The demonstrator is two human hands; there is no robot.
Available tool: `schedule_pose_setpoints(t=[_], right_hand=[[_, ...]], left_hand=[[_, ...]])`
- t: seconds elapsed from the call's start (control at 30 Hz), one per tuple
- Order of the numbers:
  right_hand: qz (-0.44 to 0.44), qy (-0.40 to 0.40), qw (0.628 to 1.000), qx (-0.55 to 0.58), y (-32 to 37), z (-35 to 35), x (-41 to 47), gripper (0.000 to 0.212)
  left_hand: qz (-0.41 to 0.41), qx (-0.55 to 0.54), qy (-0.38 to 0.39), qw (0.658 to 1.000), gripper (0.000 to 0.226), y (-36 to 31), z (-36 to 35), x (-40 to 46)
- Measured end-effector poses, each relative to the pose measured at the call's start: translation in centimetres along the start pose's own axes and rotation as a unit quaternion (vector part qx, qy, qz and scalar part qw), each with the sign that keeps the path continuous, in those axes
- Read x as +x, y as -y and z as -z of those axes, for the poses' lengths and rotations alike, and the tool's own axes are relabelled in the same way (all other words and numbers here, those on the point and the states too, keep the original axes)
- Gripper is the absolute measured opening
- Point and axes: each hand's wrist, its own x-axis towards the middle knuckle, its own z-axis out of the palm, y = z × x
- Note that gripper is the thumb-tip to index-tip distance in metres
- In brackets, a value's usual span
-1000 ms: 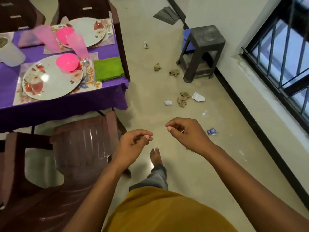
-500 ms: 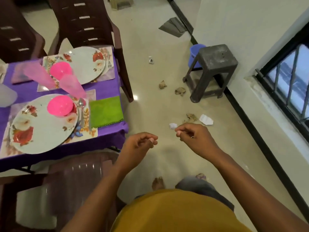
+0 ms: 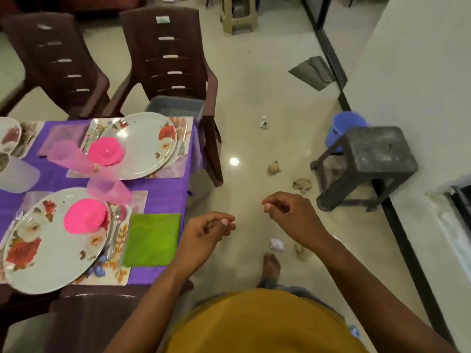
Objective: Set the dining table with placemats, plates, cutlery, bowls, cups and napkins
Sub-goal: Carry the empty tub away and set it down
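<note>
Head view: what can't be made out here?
- Left hand and right hand: fingers loosely curled; whether they pinch anything is too small to tell.
- Far-left plate: cut off by the left edge.
- Grey tub on the chair: contents hidden by its wall and the table.
- Near chair: mostly hidden under the table and left arm.
- Pale container: blurred.

soft dim indoor light, one glare spot on floor [image 3: 234, 161] (edges warped, blurry).

two pink bowls [image 3: 106, 150], two pink cups [image 3: 110, 187] (translucent), one green napkin [image 3: 152, 239].
</note>
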Motion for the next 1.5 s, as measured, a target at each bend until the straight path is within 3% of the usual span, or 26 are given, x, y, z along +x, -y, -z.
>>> schedule_pose_setpoints(t=[0.33, 0.57, 1.0, 1.27, 1.43, 1.5], right_hand=[[0.035, 0.059, 0.997, -0.021, 1.5, 5.0, 18.5, 0.011], [0.094, 0.104, 0.989, -0.051, 5.5, 3.5, 34.2, 0.012], [0.12, 0.162, 0.974, -0.101, 13.9, -0.9, 57.9, 0.013], [0.15, 0.268, 0.942, -0.134, 17.1, -7.4, 72.5, 0.013], [0.155, 0.344, 0.909, -0.176, 17.1, -13.3, 81.9, 0.014], [0.148, 0.374, 0.894, -0.198, 16.5, -15.9, 84.9, 0.018]], left_hand=[[0.012, -0.037, -0.104, 0.994, 0.02, -4.7, -0.6, 13.8], [-0.011, -0.085, -0.194, 0.977, 0.02, -7.5, 4.7, 25.9], [0.059, -0.101, -0.309, 0.944, 0.02, -11.6, 14.9, 41.9], [0.15, -0.106, -0.442, 0.878, 0.023, -9.3, 19.7, 50.2], [0.28, -0.136, -0.49, 0.814, 0.031, -6.8, 21.4, 56.1], [0.329, -0.164, -0.496, 0.787, 0.019, -5.6, 21.7, 58.3]])
